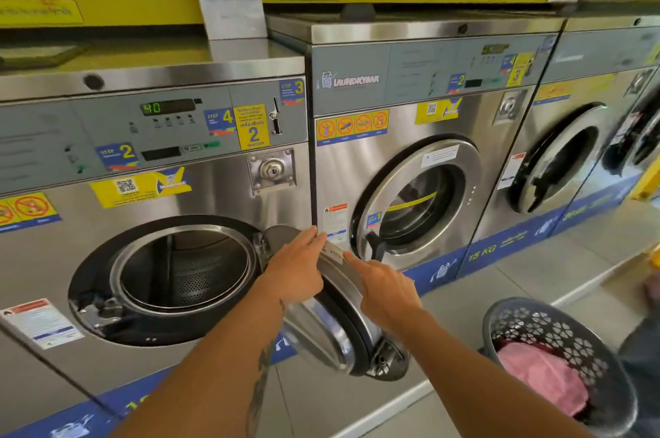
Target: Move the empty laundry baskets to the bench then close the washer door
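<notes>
A steel front-loading washer [200,187] fills the left of the head view, its round door [335,323] swung out to the right and its drum [185,277] showing nothing inside. My left hand [296,270] lies flat against the door's inner side near the top, fingers together. On the outer rim, my right hand [384,289] presses with loosely curled fingers. A grey perforated laundry basket [557,355] stands on the floor at lower right with pink cloth [543,377] in it.
A second washer [421,159] with its door shut stands to the right, then a third [560,152] with an open door. Yellow panels with paper notices run above. A raised tiled step [482,298] runs under the machines.
</notes>
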Available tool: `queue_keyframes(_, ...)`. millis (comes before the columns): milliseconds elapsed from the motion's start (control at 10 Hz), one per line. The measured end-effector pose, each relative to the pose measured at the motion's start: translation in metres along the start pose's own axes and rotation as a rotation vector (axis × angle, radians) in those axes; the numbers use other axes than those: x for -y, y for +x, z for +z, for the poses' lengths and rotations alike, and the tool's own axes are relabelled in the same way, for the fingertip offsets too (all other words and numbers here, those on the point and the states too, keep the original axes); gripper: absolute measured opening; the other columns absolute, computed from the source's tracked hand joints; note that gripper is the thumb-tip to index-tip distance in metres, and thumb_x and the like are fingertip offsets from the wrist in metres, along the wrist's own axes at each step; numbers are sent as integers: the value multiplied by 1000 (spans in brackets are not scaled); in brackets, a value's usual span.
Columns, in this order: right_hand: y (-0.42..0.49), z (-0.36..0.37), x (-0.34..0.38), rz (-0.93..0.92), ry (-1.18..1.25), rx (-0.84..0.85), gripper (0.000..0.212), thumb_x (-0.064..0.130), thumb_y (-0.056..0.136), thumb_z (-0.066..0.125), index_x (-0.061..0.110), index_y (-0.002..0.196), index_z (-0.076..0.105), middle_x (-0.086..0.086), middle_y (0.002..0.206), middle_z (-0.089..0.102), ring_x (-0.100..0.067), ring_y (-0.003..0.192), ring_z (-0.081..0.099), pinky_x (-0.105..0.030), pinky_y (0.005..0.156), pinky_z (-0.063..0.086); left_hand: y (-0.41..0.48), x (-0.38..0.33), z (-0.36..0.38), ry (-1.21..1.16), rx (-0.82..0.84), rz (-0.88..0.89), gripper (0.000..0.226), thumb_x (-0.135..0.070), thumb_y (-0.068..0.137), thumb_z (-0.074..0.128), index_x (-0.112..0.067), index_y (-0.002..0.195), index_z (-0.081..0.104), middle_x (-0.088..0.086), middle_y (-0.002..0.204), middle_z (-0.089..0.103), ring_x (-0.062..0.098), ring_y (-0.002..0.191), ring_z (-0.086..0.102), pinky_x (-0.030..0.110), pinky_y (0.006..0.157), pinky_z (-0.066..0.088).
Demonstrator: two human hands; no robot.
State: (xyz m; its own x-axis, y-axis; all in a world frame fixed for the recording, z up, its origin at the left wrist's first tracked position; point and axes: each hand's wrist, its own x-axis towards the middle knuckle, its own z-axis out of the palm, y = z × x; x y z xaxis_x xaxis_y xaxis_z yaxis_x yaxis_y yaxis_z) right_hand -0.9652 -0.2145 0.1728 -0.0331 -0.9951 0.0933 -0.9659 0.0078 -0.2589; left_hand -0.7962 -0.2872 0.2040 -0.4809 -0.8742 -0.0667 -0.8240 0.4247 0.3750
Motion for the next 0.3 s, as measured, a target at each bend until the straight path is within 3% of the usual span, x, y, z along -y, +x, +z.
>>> queue_keyframes(200, 4, -23, 17, -107, 54, 35, 53, 19, 84, 58, 24, 134, 41, -4, 121, 53, -29, 107, 56, -45, 80, 54, -36, 5, -5, -3, -47, -74, 64, -31, 94, 40, -19, 153, 17, -3, 162, 14, 18, 147, 17, 42, 119, 19)
queue_keyframes(300, 3, -41, 43, -129, 78, 32, 53, 27, 86, 55, 19, 137, 41, -4, 135, 49, -31, 119, 51, -50, 92, 50, -76, 38, -14, 16, -61, -164, 64, -35, 95, 35, -16, 153, 17, 1, 162, 15, 18, 148, 15, 41, 120, 17)
